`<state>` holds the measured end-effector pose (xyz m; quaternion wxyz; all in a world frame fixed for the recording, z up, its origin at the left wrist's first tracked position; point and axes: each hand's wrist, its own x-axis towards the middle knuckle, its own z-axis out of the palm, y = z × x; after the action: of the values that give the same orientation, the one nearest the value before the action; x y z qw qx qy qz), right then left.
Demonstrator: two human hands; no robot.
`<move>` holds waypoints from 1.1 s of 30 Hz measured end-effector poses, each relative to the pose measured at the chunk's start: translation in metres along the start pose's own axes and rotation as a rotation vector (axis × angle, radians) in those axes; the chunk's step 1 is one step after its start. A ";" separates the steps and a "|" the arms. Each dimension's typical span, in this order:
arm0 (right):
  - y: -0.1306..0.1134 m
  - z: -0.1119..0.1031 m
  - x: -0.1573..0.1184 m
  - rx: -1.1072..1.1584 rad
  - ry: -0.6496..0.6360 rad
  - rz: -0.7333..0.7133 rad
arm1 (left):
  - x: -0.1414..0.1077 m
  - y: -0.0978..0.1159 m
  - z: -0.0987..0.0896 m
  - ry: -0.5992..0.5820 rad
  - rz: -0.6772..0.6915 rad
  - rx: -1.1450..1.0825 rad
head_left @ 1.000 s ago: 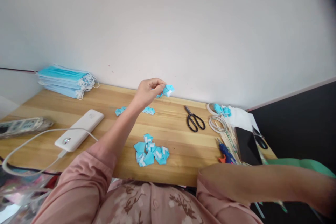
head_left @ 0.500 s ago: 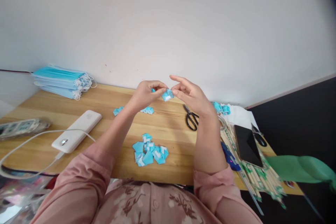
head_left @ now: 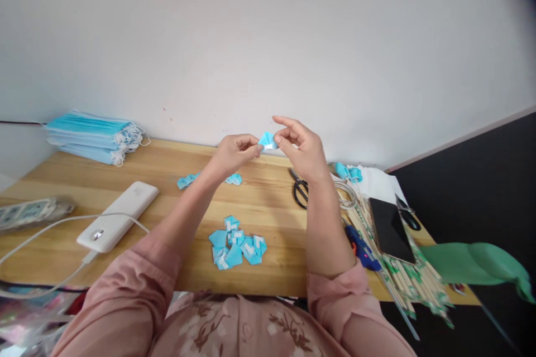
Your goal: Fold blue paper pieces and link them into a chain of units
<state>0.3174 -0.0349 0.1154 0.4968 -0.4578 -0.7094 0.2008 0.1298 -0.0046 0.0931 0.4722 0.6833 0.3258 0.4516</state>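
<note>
A small folded light-blue piece (head_left: 267, 139) with a white strip along its lower edge is held up above the back of the table. My left hand (head_left: 234, 153) pinches its left side between thumb and fingers. On its right side, my right hand (head_left: 302, 148) grips it with the thumb against bent fingers, while the index finger sticks out above. Several similar blue folded pieces (head_left: 237, 242) lie in a loose cluster nearer to me, some with white strips. More small blue pieces (head_left: 234, 179) rest behind, partly covered by my left forearm.
Stacked blue face masks (head_left: 92, 136) and a white power bank (head_left: 119, 216) with a cable are on the left. Black scissors (head_left: 300, 192) lie by my right forearm. Further right are a tape roll (head_left: 345, 195), a dark phone (head_left: 391, 230), wrapped sticks (head_left: 419, 284) and a blue tool (head_left: 363, 251).
The blue piece has been turned between my fingers, so a pointed top now shows above the white strip. The view has shifted slightly.
</note>
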 end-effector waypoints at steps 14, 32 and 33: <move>-0.017 0.020 -0.006 -0.371 0.096 -0.140 | 0.002 0.003 -0.002 0.217 0.034 0.033; -0.017 0.022 -0.005 -0.567 0.047 -0.103 | -0.003 0.008 0.000 0.203 0.142 0.258; -0.017 0.021 -0.005 -0.572 0.039 -0.101 | -0.003 0.008 0.000 0.203 0.146 0.268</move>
<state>0.2913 -0.0439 0.1161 0.3706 -0.5472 -0.7494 -0.0410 0.1289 -0.0100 0.1001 0.3073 0.7128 0.3786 0.5041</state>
